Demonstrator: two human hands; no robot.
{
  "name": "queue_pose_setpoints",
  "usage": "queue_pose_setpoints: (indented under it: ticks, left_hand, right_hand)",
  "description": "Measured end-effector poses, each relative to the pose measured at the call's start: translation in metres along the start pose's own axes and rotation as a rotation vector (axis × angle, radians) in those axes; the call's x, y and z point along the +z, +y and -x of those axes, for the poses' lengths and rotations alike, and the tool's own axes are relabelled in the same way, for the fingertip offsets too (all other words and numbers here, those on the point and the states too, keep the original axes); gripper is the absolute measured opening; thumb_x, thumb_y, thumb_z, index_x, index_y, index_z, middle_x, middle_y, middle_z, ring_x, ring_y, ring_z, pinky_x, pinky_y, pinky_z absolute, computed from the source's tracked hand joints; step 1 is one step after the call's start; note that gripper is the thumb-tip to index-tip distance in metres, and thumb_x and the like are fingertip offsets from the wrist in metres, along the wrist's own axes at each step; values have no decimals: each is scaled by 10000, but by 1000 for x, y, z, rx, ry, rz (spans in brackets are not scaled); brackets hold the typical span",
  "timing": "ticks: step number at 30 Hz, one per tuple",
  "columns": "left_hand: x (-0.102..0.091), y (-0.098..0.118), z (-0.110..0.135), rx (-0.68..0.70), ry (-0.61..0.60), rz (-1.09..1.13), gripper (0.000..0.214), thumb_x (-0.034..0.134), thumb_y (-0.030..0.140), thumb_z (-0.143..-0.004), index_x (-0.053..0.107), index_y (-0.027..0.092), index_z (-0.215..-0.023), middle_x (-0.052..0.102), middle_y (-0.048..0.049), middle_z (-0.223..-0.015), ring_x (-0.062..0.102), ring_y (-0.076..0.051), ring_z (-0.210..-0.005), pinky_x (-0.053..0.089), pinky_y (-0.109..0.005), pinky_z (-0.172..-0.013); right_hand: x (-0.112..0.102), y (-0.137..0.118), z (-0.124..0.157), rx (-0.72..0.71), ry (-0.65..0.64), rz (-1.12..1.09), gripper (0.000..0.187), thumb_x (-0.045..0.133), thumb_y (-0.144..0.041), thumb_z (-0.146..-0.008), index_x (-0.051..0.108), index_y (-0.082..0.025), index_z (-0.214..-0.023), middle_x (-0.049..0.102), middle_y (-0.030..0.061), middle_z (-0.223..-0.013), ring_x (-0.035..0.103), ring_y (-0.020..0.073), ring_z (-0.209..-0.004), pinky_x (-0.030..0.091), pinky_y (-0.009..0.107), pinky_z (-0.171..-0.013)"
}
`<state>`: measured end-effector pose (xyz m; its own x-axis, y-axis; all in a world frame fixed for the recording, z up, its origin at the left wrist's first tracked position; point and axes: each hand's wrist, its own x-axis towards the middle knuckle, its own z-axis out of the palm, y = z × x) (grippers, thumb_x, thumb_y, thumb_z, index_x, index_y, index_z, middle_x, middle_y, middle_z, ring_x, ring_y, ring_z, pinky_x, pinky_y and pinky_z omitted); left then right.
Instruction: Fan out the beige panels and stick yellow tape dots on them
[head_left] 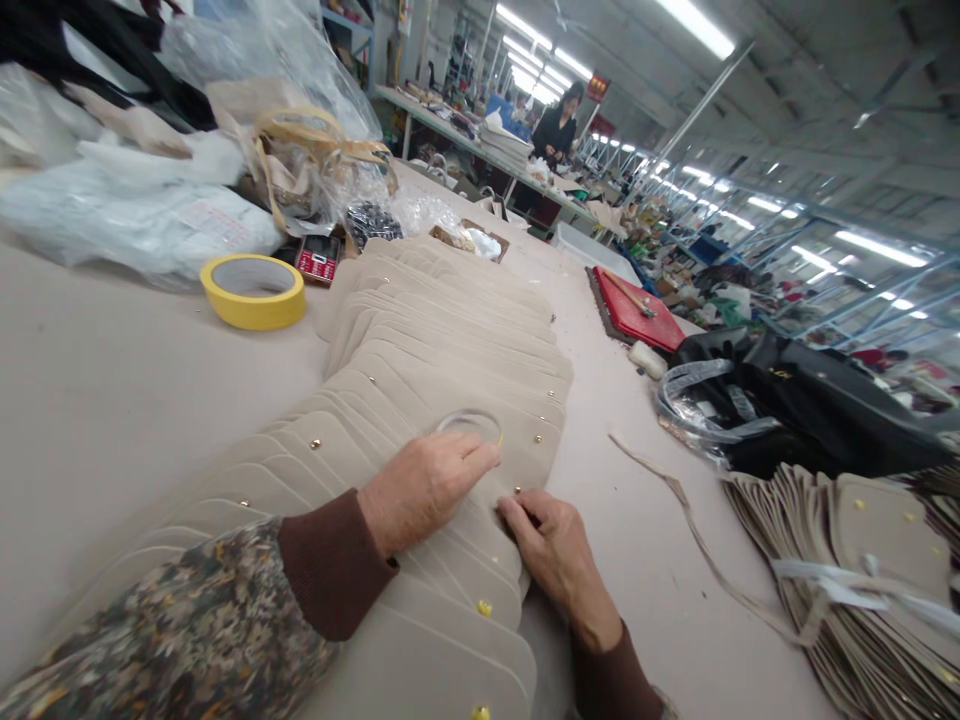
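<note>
Many flat beige panels (420, 385) with rounded corners lie overlapped in a long fanned row, small metal studs near their ends. My left hand (427, 490) is closed over the row, holding a narrow roll of tape (471, 418) with a yellow edge, mostly hidden by the fingers. At the panels' right edge, my right hand (551, 550) is closed, thumb and forefinger together beside a metal stud (517, 490). What sits between those fingertips is too small to make out. Nearer me, a stud (484, 608) looks covered in yellow.
A wide yellow tape roll (253, 292) and a red phone (318, 258) lie left, before plastic-wrapped bundles (142, 210). Rightward are a red board (637, 308) with a hammer, a black bag (810, 400) and a tied panel stack (832, 580). A person (555, 125) stands far back.
</note>
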<state>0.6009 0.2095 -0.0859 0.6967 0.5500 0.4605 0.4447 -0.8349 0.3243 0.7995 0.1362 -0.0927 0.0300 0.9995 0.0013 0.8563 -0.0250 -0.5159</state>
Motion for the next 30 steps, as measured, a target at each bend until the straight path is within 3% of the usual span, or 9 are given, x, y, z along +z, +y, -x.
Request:
queue_pose_setpoints:
  ticks: [3, 6, 9, 13, 18, 22, 26, 30]
  left_hand:
    - [4, 1, 3, 54, 56, 142, 213, 381, 126, -973, 558, 163, -1085, 650, -24, -840, 628, -143, -793, 499, -241, -715]
    - [7, 2, 6, 84, 116, 189, 289, 398, 156, -984, 481, 166, -1261, 694, -46, -928, 671, -143, -857, 536, -239, -764]
    - [10, 3, 8, 99, 99, 162, 441, 420, 186, -991, 315, 159, -1418, 708, -71, -986, 690, -159, -854, 559, -258, -732]
    - [14, 6, 9, 131, 116, 92, 416, 421, 201, -995, 320, 114, -1389, 712, -75, -893, 695, -177, -749, 555, -269, -628]
    - [16, 9, 9, 125, 90, 112, 344, 391, 194, -1001, 358, 112, -1333, 700, -59, -869, 689, -176, -741, 527, -272, -618]
    - [12, 10, 7, 65, -23, 137, 132, 382, 188, -993, 495, 168, -1057, 648, -7, -765, 658, -168, -677, 447, -259, -550]
    - [8, 12, 5, 36, -39, 82, 178, 411, 193, -973, 472, 192, -806, 548, 28, -628, 565, -152, -539, 351, -268, -488]
    - [6, 18, 1, 111, 58, 53, 240, 348, 140, -964, 459, 192, -757, 512, 22, -612, 496, -143, -510, 314, -275, -477]
  right_hand:
    - [-4, 1, 4, -21, -24, -63, 346, 540, -333, -918, 639, -182, -623, 626, -9, -612, 552, 126, -579, 381, 238, -567]
    - [-6, -1, 6, -91, 155, -226, 192, 555, -284, -914, 700, -185, -837, 686, 7, -743, 596, 130, -645, 445, 230, -619]
    - [-6, -7, 6, -261, 312, -297, 133, 585, -198, -893, 679, -184, -986, 701, 31, -857, 620, 131, -719, 487, 232, -678]
    - [-5, -15, 4, -465, 347, -232, 199, 567, -94, -878, 635, -181, -1045, 683, 53, -914, 619, 142, -796, 507, 251, -736]
    - [1, -18, 1, -543, 358, -150, 172, 514, -54, -871, 620, -188, -895, 683, 40, -825, 632, 150, -773, 508, 260, -727]
    - [6, -17, 2, -514, 451, -79, 161, 515, -55, -833, 609, -182, -806, 653, 19, -693, 604, 135, -619, 477, 242, -608]
    - [9, -19, 5, -429, 497, -97, 138, 540, -86, -804, 645, -176, -795, 652, 11, -653, 599, 122, -564, 472, 230, -576]
    - [10, -25, 5, -135, 376, -368, 93, 583, -188, -796, 662, -177, -747, 651, -1, -598, 582, 118, -507, 468, 219, -510]
